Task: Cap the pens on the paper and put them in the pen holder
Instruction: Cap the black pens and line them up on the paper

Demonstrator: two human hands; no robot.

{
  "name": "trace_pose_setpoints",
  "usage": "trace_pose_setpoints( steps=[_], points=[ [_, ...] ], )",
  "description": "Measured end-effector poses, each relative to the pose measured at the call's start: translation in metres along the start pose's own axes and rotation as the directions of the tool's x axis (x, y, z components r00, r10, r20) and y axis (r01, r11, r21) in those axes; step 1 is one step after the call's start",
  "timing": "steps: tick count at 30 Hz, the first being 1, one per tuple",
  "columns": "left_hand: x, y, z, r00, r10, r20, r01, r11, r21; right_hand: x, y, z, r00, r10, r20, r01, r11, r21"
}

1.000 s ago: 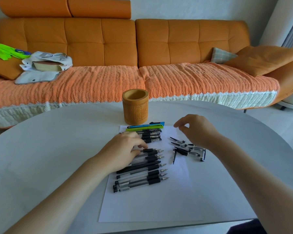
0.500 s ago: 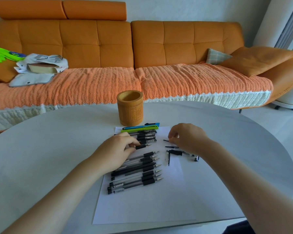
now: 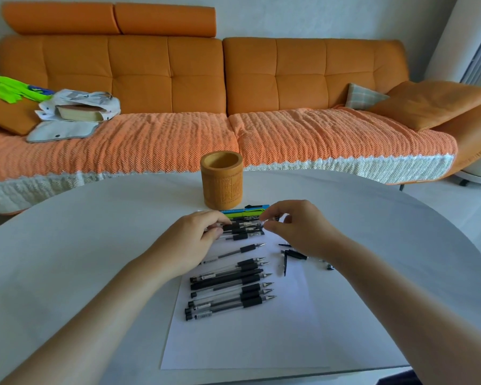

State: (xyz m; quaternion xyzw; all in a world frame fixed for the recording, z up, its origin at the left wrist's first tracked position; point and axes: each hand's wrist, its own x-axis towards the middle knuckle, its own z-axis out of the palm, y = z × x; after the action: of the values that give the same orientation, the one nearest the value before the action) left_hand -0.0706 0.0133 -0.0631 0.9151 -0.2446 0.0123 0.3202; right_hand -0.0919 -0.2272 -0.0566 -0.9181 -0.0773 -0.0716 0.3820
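Both hands meet over far pen cluster on paper (image 3: 242, 340). Left hand (image 3: 189, 243) grip clamped on a black-gripped pen (image 3: 242, 225); right hand (image 3: 297, 227) fingers pinched together at its tip, cap not discernible. Uncapped pens (image 3: 231, 290) lie in a row nearer. Loose caps (image 3: 292, 255) right. Pen holder (image 3: 221, 180) upright on counter (image 3: 81, 232), just beyond paper.

Both hands are up at the top of the paper now. The left hand (image 3: 190, 243) lifts a pen (image 3: 240, 226) off the row, and the right hand (image 3: 297, 227) swings in from the caps (image 3: 293, 255), fingertips meeting its tip.
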Motion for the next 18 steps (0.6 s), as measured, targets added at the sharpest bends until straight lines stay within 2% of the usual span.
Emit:
trace_pose_setpoints(
  steps=[13, 18],
  points=[
    [-0.001, 0.007, 0.000, 1.000, 0.019, -0.003, -0.019, 0.999, -0.028, -0.003, -0.012, 0.012, 1.000, 0.022, 0.012, -0.023, 0.998, 0.059],
    [0.000, 0.009, -0.001, 0.998, 0.045, 0.038, -0.046, 0.999, 0.027, -0.002, -0.014, 0.016, 0.999, 0.034, -0.002, -0.033, 0.996, 0.082]
  ],
)
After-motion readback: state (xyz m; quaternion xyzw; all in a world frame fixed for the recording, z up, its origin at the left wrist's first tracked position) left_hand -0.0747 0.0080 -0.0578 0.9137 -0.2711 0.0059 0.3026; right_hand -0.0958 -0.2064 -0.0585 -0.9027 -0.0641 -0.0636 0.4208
